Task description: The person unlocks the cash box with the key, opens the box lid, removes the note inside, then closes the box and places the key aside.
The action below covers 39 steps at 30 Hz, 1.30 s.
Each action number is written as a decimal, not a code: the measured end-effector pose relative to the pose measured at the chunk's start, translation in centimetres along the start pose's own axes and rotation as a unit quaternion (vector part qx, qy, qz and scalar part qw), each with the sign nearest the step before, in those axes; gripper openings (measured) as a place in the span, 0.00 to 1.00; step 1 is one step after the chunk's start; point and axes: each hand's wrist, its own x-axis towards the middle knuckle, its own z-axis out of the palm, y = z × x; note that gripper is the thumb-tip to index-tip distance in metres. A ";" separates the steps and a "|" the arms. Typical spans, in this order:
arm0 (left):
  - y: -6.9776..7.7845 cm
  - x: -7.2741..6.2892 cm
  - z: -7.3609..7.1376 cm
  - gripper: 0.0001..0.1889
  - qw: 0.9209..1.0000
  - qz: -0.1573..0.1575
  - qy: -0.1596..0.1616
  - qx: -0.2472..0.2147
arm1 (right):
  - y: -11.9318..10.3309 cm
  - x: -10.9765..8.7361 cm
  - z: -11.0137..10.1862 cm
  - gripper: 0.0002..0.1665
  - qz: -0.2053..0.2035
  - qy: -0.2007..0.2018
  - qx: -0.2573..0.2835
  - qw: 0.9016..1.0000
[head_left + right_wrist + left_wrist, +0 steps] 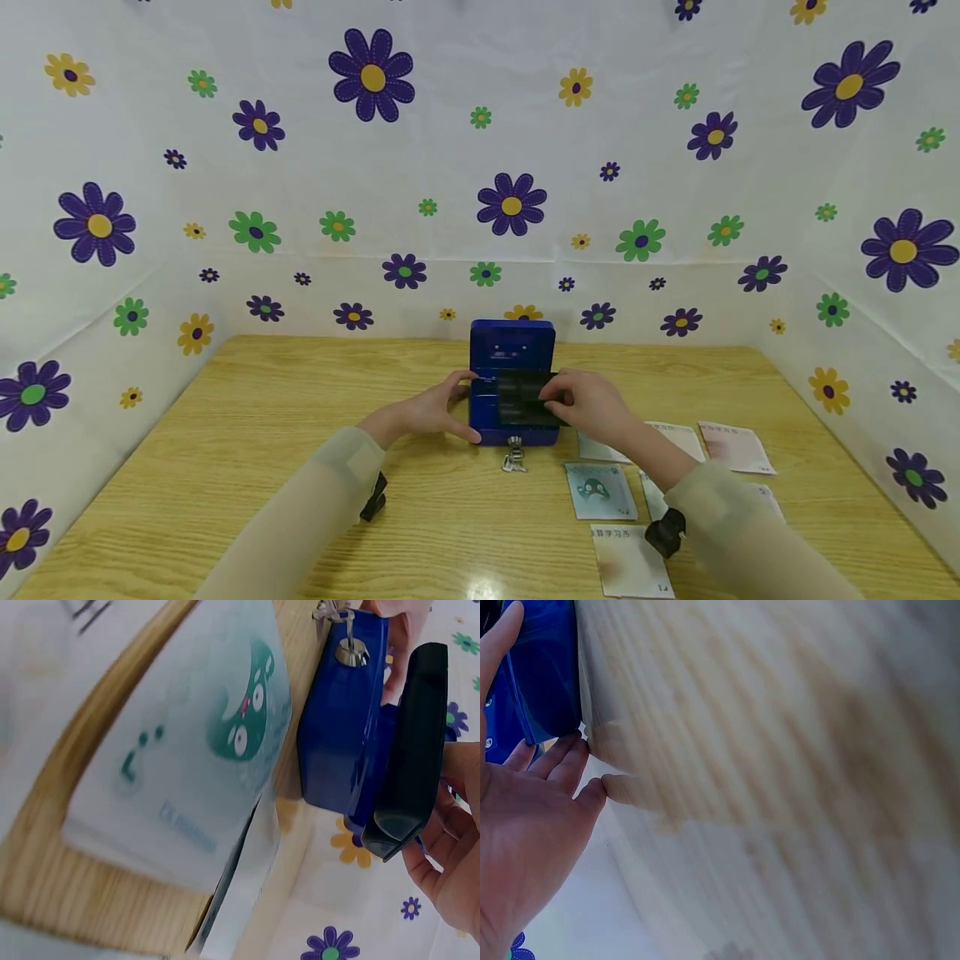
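A blue metal cash box (491, 437) stands on the table with its lid (512, 340) raised at the back. My left hand (429, 410) holds the box by its left side, thumb at the front corner and fingers towards the rear. Over the box's open top sits a black tray (517, 402), which my right hand (592, 405) pinches at its right edge. In the right wrist view the tray (420, 742) is tilted and partly above the box's rim. Keys (514, 458) hang from the lock at the front. The tray hides most of the box's inside.
Right of the box lie several printed paper notes, among them a green one with a cartoon face (598, 492), a brownish one (632, 562) and a pink one (737, 447). My right forearm passes over some. A flowered cloth (420, 167) encloses the wooden table (300, 392) at back and sides.
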 end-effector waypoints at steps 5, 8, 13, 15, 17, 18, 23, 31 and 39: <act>0.0 0.0 0.0 0.49 1.000 0.000 0.002 0.000 | -0.7 0.6 0.6 0.04 -0.012 -0.002 0.000 1.000; 0.0 -0.1 0.0 0.49 1.000 -0.001 0.002 0.003 | -1.1 1.0 1.0 0.04 -0.015 -0.002 -0.008 1.000; 0.0 -0.1 0.0 0.50 1.000 0.009 0.001 0.005 | -1.7 1.6 1.6 0.04 -0.005 -0.009 -0.014 1.000; -0.1 -0.1 0.0 0.51 1.000 0.014 0.001 0.004 | -1.8 1.8 1.8 0.04 -0.001 -0.012 -0.017 1.000; -0.2 0.1 0.0 0.52 1.000 0.015 0.003 0.005 | -2.0 2.0 2.0 0.04 0.001 -0.015 -0.019 1.000; -0.2 0.1 0.0 0.52 1.000 0.015 0.004 0.005 | -2.1 2.1 2.2 0.04 0.001 -0.016 -0.020 1.000; -0.1 0.0 0.0 0.52 1.000 0.014 0.004 0.004 | -2.3 2.3 2.7 0.04 0.004 -0.025 -0.033 0.999; 0.1 0.0 0.1 0.50 1.000 0.015 0.002 0.000 | -2.0 2.3 3.1 0.04 0.005 -0.026 -0.038 0.999; 0.2 -0.2 0.1 0.48 1.000 0.012 -0.002 0.001 | -1.7 2.3 3.5 0.04 0.000 -0.033 -0.040 0.999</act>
